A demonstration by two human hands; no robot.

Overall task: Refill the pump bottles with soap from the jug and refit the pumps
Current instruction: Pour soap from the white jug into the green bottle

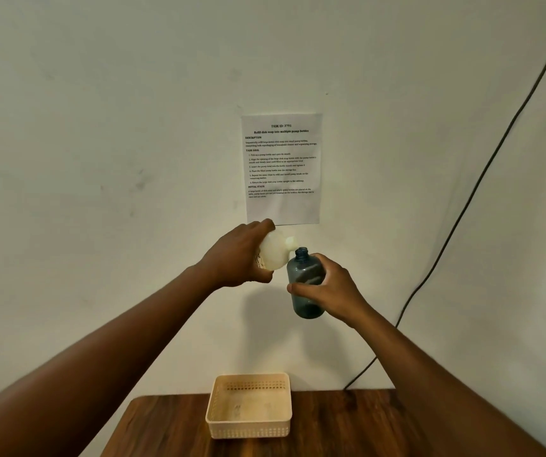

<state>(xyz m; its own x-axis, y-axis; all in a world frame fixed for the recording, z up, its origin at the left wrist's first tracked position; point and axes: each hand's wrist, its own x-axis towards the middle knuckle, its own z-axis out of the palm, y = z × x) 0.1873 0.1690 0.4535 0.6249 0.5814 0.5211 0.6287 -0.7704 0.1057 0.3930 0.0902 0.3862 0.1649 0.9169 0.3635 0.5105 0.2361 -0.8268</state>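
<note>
Above table [347, 423]: hands gripping jug [273, 253], bottle [306, 282].

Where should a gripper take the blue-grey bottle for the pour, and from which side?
Grip the blue-grey bottle around its cylindrical mid-body, coming from the right, as the right hand does now. It stands upright with the pump off, so the open neck must stay clear. The tilted white jug, held by the left hand, crowds its upper left.

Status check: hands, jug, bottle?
Left hand tilting white jug. Right hand holding open dark bottle upright, pump off. Spout near mouth, nothing blocking.
</note>
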